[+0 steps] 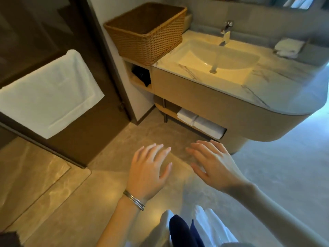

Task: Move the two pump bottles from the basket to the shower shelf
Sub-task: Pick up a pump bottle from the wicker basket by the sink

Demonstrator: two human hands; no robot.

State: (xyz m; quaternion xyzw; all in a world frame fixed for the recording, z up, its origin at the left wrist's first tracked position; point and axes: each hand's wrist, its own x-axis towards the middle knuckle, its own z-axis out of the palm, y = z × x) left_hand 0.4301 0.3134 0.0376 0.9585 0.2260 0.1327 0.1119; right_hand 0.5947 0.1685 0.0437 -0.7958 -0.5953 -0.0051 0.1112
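Holding my left hand [147, 170] and right hand [213, 166] spread and empty, I judge pickup not begun. Next I must reach into the brown woven wicker basket [151, 44].

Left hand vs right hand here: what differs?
The left hand wears thin silver metal bangles at the wrist; the right hand has a bare wrist. The right hand is nearer the rounded beige vanity cabinet than the left hand. Both are open, fingers spread, palms down, holding nothing.
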